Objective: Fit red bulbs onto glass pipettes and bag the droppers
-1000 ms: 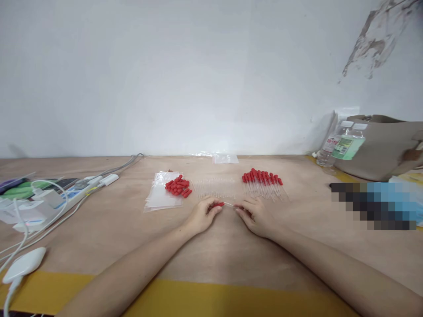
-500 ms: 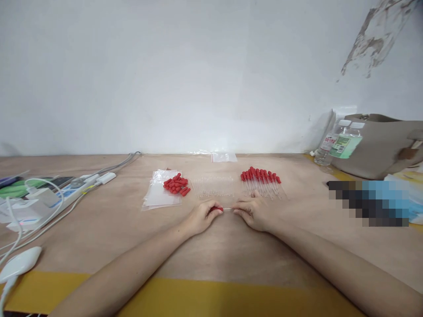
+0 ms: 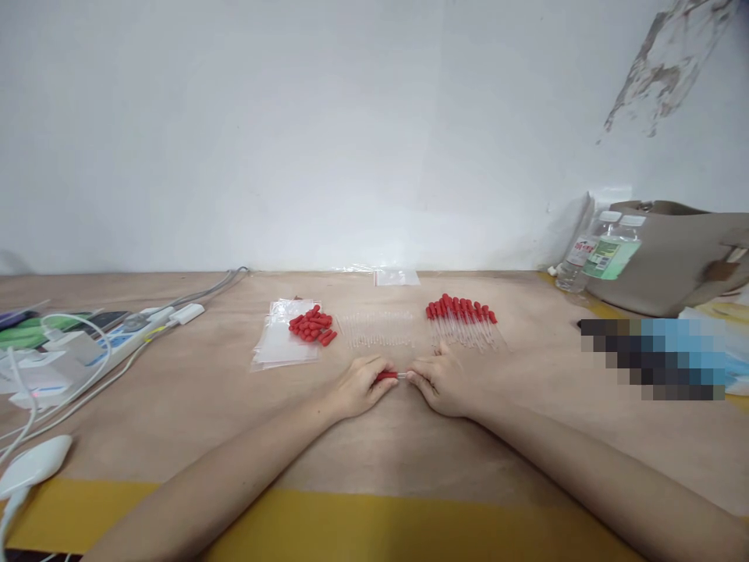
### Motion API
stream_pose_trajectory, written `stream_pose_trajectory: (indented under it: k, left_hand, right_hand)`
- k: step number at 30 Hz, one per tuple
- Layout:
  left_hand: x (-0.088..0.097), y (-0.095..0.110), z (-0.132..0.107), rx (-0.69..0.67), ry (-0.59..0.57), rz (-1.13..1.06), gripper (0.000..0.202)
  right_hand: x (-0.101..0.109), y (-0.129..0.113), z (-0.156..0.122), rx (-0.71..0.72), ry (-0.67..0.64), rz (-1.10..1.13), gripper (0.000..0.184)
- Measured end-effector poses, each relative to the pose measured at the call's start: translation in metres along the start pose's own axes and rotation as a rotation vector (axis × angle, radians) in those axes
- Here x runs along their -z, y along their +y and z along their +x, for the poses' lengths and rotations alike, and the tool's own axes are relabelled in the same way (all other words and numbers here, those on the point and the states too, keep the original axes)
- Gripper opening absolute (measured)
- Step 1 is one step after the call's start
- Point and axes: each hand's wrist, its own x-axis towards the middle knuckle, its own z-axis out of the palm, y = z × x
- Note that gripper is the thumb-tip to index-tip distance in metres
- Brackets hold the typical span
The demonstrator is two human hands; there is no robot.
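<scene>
Close to the table's middle, my left hand [image 3: 363,388] pinches a red rubber dropper bulb [image 3: 387,375]. My right hand [image 3: 440,382] grips a thin clear glass dropper tube [image 3: 402,376], most of it hidden by the fingers. Bulb and tube are in line and meet between the hands. Just beyond lies a row of bare glass tubes [image 3: 378,329]. Loose red bulbs [image 3: 310,325] are heaped to the left, partly on clear plastic bags [image 3: 281,343]. To the right lie several droppers with red bulbs [image 3: 462,312] fitted on their tubes, bulbs pointing away from me.
A power strip [image 3: 126,336] with chargers and white cables runs along the left side. Two bottles [image 3: 614,248] and a grey-beige bag [image 3: 684,261] stand at the back right. A small plastic bag [image 3: 398,278] lies by the wall. Blurred dark and blue items [image 3: 667,355] are at right.
My right hand has shifted slightly left, closer to my left hand. Less bare tube shows between them, and more of the red bulb is visible.
</scene>
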Motion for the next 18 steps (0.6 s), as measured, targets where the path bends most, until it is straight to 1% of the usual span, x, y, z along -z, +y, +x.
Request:
stream_pose_trajectory:
  k: [5,8,10,12,14,16,18]
  left_hand:
    - [0.001,0.001,0.002,-0.019,-0.008,0.008,0.015]
    - [0.007,-0.002,0.003,-0.012,0.004,0.033,0.016]
    - [0.015,-0.008,0.003,0.013,0.05,0.095,0.024]
    - [0.024,-0.019,0.002,0.082,0.132,0.23,0.036]
    - [0.034,-0.032,0.0,0.201,0.208,0.424,0.031]
    - [0.043,-0.044,-0.002,0.328,0.224,0.614,0.025]
    - [0.049,-0.052,-0.003,0.413,0.204,0.757,0.025]
  right_hand:
    - [0.005,-0.004,0.002,-0.013,-0.065,0.061,0.032]
    - [0.013,-0.008,0.004,-0.07,-0.072,0.085,0.031]
    - [0.019,-0.005,0.005,-0.137,-0.068,0.156,0.028]
    - [0.023,0.005,0.009,-0.235,-0.058,0.247,0.025]
    - [0.027,0.02,0.015,-0.374,-0.027,0.282,0.023]
    - [0.031,0.036,0.025,-0.528,0.012,0.244,0.024]
    - [0.031,0.048,0.037,-0.665,0.027,0.172,0.03]
